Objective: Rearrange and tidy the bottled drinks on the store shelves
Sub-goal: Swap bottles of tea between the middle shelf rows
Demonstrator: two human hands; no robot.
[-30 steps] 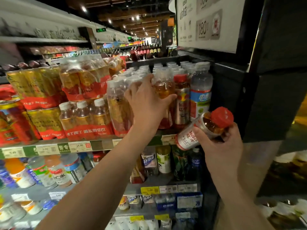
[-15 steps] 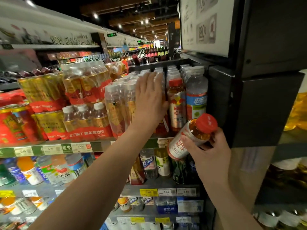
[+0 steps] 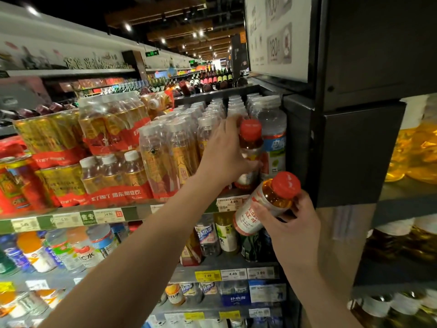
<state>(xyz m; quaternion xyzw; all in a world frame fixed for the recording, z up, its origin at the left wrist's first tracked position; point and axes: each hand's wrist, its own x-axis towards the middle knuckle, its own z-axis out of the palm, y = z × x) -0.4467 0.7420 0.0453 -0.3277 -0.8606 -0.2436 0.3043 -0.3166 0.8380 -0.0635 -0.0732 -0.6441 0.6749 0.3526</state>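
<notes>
Since half a second back, our left hand [image 3: 223,153] has slid right off the shrink-wrapped packs [image 3: 170,157] and onto the red-capped bottle [image 3: 249,147] standing near the right end of the top shelf [image 3: 132,213], fingers wrapped behind it and thumb across the front, so we've got a proper grip on it. That bottle sits just left of the clear bottle with the blue and green label [image 3: 274,147], right at the shelf's front edge. Our right hand [image 3: 292,227] has barely shifted: it's curled round a second red-capped bottle [image 3: 267,203], tilted with its cap up and to the right, held just below that shelf's right end, in front of the 4.89 price tag [image 3: 230,203].
</notes>
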